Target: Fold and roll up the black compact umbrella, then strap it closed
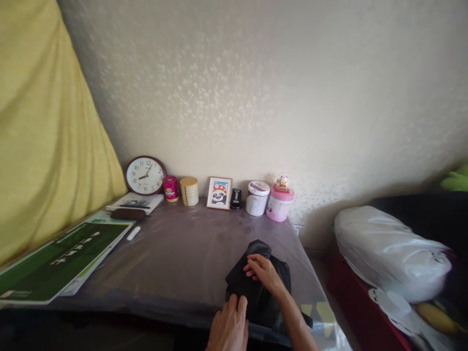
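Note:
A black, thin-fabric item [252,292] lies bunched and partly folded near the right front of the table; its exact kind is not clear. It has a rounded upper end, and a narrow dark end sticks out at the lower right. On its upper part rests my right hand [263,272], fingers loosely bent and slightly apart over the fabric. My left hand [229,324] is at the item's lower left edge by the table's front, fingers bent down and closed against the fabric. The fingertips of the left hand are partly hidden.
Along the wall stand a clock [145,175], a pink can [170,189], a yellow can [189,191], a panda picture [219,193], a white tub [258,199] and a pink tub [280,204]. Green board [54,261] at left; white bag [391,253] beyond the table's right edge.

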`<state>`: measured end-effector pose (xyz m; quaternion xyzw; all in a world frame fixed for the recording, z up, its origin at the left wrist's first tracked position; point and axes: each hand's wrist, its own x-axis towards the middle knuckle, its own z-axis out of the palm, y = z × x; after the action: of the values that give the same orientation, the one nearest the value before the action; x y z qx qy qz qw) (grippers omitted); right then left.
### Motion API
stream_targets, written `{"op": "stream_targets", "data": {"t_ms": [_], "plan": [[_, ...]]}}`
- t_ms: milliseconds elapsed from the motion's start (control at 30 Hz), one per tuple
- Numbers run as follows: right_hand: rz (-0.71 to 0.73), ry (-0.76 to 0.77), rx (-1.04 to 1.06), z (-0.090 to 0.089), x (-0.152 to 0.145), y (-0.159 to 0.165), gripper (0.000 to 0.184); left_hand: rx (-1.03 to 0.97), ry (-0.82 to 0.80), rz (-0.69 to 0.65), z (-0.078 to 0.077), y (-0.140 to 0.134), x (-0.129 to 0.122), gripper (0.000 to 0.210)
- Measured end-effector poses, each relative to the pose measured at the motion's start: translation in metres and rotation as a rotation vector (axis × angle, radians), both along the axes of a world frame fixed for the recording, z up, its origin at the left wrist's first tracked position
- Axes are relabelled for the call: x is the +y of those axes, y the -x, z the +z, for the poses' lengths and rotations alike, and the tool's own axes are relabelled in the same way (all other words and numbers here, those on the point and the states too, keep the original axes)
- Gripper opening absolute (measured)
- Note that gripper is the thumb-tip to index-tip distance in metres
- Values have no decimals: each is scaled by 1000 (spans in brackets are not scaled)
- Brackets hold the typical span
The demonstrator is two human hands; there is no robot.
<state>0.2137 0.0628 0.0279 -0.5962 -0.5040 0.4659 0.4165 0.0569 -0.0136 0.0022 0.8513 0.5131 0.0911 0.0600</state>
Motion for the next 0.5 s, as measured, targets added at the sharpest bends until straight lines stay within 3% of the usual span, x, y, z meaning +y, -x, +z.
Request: {"op": "stream_targets", "data": {"t_ms": [133,200,267,367,500], "plan": [[26,22,-65,0,2,1,31,-96,-21,-1,23,5,4,26],[67,-9,-124,-2,3,1,28,-181,-62,-24,26,2,7,26],[107,-77,-217,-4,2,2,24,-221,-95,-92,17,-3,11,43],[150,-221,-398,-4,-7,5,23,-202,-17,-161,-5,-9,14,73],[185,-500,-638,-1,-28,8,24,-116,90,-148,-26,-14,17,76]]}}
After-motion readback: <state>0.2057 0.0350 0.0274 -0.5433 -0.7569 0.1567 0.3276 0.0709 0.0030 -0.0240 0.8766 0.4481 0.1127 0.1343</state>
